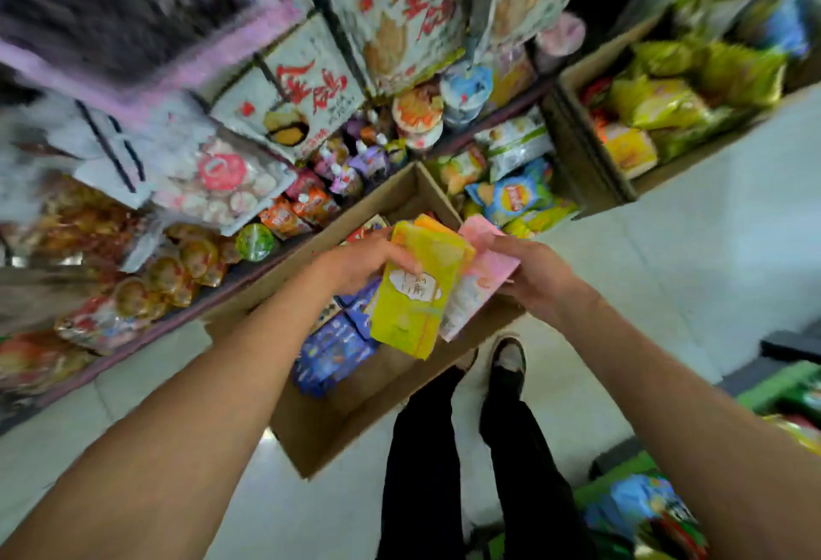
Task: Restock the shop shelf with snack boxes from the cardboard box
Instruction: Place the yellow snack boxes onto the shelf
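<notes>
Two bare forearms reached in from the near edge toward the middle of the view, above the person's black trousers and dark shoes [508,359] on the pale tiled floor [666,248]. The left hand [364,264] held a yellow-green snack box [415,293], its grip curled over the box's upper left edge with the fingers lying across the front face. An orange box [437,224] showed just behind the yellow-green one, touching it. The right hand [535,277] grasped a pink snack box [477,279] from the right side, its grip closed on the box's edge; the pink box lay just beside the yellow-green one and partly behind it. All three boxes hung over the open cardboard box [320,430], which stood on the floor below the hands, tilted in the view, and held blue snack packets [331,353] at its left side. To the far left, the shop shelf [146,328] carried rows of bagged snacks, with white boxes printed in red characters [306,88] on the levels above. To the far right, a second cardboard box [582,146] held yellow and green bags, and crisp bags [515,197] lay between the two cardboard boxes. Much of the far shelving was blurred.
</notes>
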The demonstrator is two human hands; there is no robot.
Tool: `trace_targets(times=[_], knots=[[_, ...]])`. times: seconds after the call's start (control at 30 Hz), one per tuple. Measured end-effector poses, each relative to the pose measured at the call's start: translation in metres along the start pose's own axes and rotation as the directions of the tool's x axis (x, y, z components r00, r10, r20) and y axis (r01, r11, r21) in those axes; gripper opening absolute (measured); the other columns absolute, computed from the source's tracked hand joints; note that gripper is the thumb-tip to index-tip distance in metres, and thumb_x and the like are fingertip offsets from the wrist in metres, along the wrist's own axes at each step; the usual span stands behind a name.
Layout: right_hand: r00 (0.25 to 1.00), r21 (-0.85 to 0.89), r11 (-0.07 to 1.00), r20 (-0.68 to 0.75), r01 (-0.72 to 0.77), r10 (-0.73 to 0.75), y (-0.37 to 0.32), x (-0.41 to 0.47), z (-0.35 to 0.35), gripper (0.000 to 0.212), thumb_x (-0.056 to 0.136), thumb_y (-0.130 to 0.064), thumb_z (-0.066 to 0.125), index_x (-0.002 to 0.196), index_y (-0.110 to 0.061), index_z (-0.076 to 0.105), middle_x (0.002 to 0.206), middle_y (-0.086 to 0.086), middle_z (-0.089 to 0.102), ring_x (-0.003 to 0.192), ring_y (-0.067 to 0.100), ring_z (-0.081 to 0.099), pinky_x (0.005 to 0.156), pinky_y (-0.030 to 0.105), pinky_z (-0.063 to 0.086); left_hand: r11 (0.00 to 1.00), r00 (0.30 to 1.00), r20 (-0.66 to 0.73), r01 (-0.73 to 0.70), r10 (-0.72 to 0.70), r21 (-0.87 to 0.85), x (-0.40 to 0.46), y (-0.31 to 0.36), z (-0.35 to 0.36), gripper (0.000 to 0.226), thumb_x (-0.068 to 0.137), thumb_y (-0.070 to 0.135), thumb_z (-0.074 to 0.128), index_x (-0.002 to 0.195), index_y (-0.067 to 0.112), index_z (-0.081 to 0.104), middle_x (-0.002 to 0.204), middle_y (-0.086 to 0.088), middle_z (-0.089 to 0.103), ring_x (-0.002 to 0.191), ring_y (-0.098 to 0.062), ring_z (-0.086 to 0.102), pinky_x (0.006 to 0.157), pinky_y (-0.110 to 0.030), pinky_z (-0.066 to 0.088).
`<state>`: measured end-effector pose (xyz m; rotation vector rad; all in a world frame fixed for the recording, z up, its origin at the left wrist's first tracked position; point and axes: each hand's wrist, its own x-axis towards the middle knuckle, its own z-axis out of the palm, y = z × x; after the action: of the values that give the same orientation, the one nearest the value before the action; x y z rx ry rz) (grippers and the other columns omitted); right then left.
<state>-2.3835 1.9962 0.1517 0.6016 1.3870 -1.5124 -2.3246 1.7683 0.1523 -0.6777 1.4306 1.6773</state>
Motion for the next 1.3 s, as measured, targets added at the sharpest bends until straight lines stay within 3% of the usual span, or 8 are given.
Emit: trace_targets(times=[0.07,0.2,0.33,0.53,0.77,0.9,1.1,1.3], knots=[[0.999,0.081,0.996,-0.016,0.043,-0.042,-0.037,-0.044,-0.003,0.02,0.081,-0.025,0.071,0.094,-0.012,0.079,0.097,0.009,0.074,0.083,0.023,0.068,0.079,0.036,0.057,0.998,1.0,0.026,-0.015,0.017,-0.065,-0.023,0.043,0.018,0.018,0.082,-0.003,0.059,0.09,0.01,0.07,0.084,-0.002,0.077,0.076,-0.016,0.074,0.069,-0.026,0.059],[0.978,0.196,0.961,-0.114,0.196,-0.177,-0.095,-0.138,-0.015,0.032,0.089,-0.035,0.065,0.109,-0.011,0.071,0.11,0.013,0.067,0.099,0.028,0.062,0.1,0.048,0.047,0.989,0.987,0.137,-0.067,0.085,-0.133,-0.068,0.12,0.077,0.022,0.08,0.015,0.063,0.097,0.012,0.076,0.095,-0.008,0.077,0.084,-0.022,0.074,0.072,-0.034,0.06],[0.885,0.37,0.805,-0.155,0.465,-0.44,-0.12,-0.245,-0.041,0.028,0.095,-0.034,0.053,0.093,-0.026,0.08,0.101,0.002,0.072,0.085,0.015,0.071,0.075,0.032,0.056,0.981,0.968,0.197,-0.129,0.156,-0.142,-0.109,0.188,0.155,0.021,0.082,0.022,0.062,0.088,0.015,0.081,0.092,-0.008,0.077,0.079,-0.023,0.074,0.069,-0.036,0.06],[0.691,0.025,0.757,-0.428,0.653,-0.582,-0.091,-0.367,-0.064,0.061,0.086,-0.017,0.073,0.13,-0.046,0.042,0.12,-0.005,0.064,0.089,0.003,0.07,0.064,0.025,0.056,0.975,0.906,0.361,-0.201,0.22,-0.091,-0.156,0.259,0.302,0.033,0.081,0.033,0.062,0.098,0.011,0.079,0.099,-0.013,0.076,0.086,-0.027,0.074,0.067,-0.037,0.06],[0.419,0.003,0.586,-0.703,0.81,-0.575,-0.054,-0.459,-0.114,0.043,0.095,-0.015,0.061,0.128,-0.039,0.046,0.115,-0.021,0.07,0.102,-0.002,0.067,0.079,0.017,0.055,0.927,0.809,0.554,-0.339,0.198,0.163,-0.202,0.261,0.448,0.066,0.081,0.056,0.061,0.134,0.018,0.057,0.119,-0.008,0.071,0.109,-0.028,0.068,0.087,-0.044,0.057],[0.296,0.011,0.502,-0.818,0.865,-0.493,-0.025,-0.514,-0.137,0.07,0.08,-0.038,0.069,0.144,-0.033,0.041,0.136,-0.002,0.061,0.122,0.021,0.06,0.104,0.047,0.047,0.85,0.712,0.679,-0.461,0.182,0.255,-0.23,0.241,0.513,0.052,0.094,0.052,0.056,0.14,0.028,0.048,0.124,0.001,0.069,0.111,-0.022,0.068,0.089,-0.043,0.057],[0.071,-0.146,0.402,-0.876,0.904,-0.478,0.01,-0.594,-0.168,0.056,0.077,-0.049,0.065,0.13,-0.051,0.048,0.125,-0.016,0.066,0.114,0.011,0.065,0.091,0.035,0.056,0.647,0.511,0.859,-0.668,0.038,0.368,-0.277,0.235,0.592,0.07,0.074,0.048,0.073,0.135,0.046,0.038,0.121,0.016,0.068,0.108,-0.016,0.069,0.091,-0.046,0.056],[-0.023,-0.18,0.287,-0.879,0.941,-0.476,0.03,-0.645,-0.184,0.048,0.085,-0.038,0.061,0.13,-0.049,0.048,0.129,-0.013,0.065,0.113,0.01,0.065,0.084,0.029,0.058,0.564,0.447,0.892,-0.722,-0.064,0.401,-0.301,0.237,0.647,0.077,0.072,0.057,0.077,0.138,0.047,0.038,0.125,0.015,0.067,0.111,-0.018,0.068,0.088,-0.04,0.058]])
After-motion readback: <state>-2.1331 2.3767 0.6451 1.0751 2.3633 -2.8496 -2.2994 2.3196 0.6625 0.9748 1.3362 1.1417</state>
